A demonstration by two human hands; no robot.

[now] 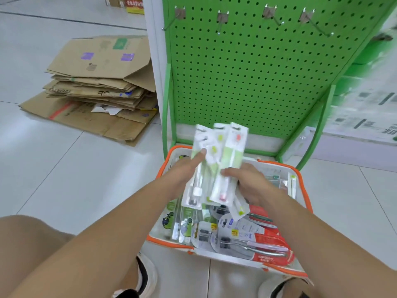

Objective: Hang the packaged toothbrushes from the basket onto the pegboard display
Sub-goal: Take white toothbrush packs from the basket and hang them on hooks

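Packaged toothbrushes (217,162), a fanned bunch of long white-and-green blister cards, are held up between both hands above the basket. The left hand (187,168) is closed on the bunch from its left side, with the thumb pressed flat across the front of the leftmost card. The right hand (247,181) is closed on the lower right part of the bunch, fingers curled over the cards' edge. One card in the fan shows a pink brush, others yellow-green ones.

Directly beneath the hands sits the basket (300,190), white with an orange rim, on the tiled floor (86,179); it is full of more carded toothbrushes and red-backed packs lying flat. Beyond the hands, just behind the basket, stands the green pegboard display (247,82), its metal hooks (277,17) in a row near the top, all bare. To the left of the hands, well apart, a stack of flattened cardboard boxes (96,87) lies on the floor against the display's white side.
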